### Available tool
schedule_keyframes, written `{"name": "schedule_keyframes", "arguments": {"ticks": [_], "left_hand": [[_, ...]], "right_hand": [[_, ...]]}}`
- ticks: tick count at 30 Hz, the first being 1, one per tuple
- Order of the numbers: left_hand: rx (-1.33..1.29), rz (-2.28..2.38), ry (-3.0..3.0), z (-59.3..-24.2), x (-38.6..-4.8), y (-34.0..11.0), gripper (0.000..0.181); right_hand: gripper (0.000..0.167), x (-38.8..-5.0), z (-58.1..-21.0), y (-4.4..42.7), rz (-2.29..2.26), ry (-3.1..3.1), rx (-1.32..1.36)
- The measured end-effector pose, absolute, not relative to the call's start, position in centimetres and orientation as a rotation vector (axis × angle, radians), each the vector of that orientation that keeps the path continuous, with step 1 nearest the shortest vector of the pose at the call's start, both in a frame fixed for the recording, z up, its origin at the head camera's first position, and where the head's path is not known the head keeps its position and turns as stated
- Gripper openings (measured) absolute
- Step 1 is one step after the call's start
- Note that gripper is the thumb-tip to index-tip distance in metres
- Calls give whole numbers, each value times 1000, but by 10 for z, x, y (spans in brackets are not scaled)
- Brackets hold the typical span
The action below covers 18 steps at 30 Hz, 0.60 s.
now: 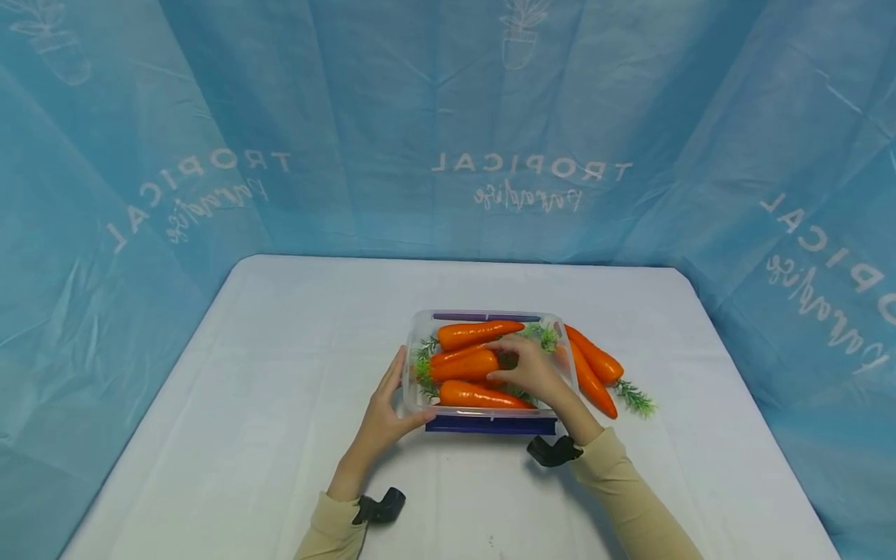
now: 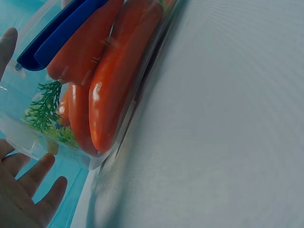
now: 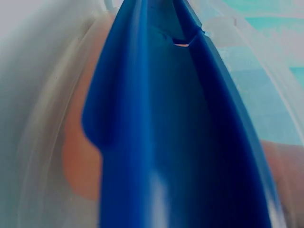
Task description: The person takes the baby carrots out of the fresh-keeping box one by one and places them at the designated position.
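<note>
A clear plastic container (image 1: 571,365) with blue latch flaps holds several orange carrots with green tops. My left hand (image 1: 385,416) rests against its left side, fingers spread and straight, thumb at the front rim. In the left wrist view those fingers (image 2: 35,175) touch the clear end wall near the green fronds (image 2: 45,107). Inside the container, my right hand (image 1: 535,369) pinches a carrot (image 1: 469,365) between thumb and fingers. Other carrots lie behind it (image 1: 469,334) and in front (image 1: 479,395). The blue latch (image 3: 156,118) fills the right wrist view and hides that hand's fingers.
Two more carrots (image 1: 595,354) lie on the white table (image 1: 294,350) just right of the container, with green fronds (image 1: 635,398) pointing front-right. A blue printed curtain (image 1: 448,210) hangs around the table's back and sides.
</note>
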<state>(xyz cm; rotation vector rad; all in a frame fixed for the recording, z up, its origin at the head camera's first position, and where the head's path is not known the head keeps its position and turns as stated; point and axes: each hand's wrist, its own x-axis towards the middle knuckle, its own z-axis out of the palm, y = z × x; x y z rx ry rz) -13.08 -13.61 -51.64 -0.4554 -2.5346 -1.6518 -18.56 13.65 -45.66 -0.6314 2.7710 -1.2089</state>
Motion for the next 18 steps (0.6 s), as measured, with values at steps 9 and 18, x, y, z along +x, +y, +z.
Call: {"name": "schedule_keyframes", "arguments": {"ticks": [9, 18], "left_hand": [[-455, -1632, -2543, -517, -130, -135, 107], [-460, -1647, -2531, -516, -130, -135, 107]], "right_hand": [[42, -179, -451, 143, -1260, 2774, -579], [43, -169, -450, 154, -1387, 2814, -609]]}}
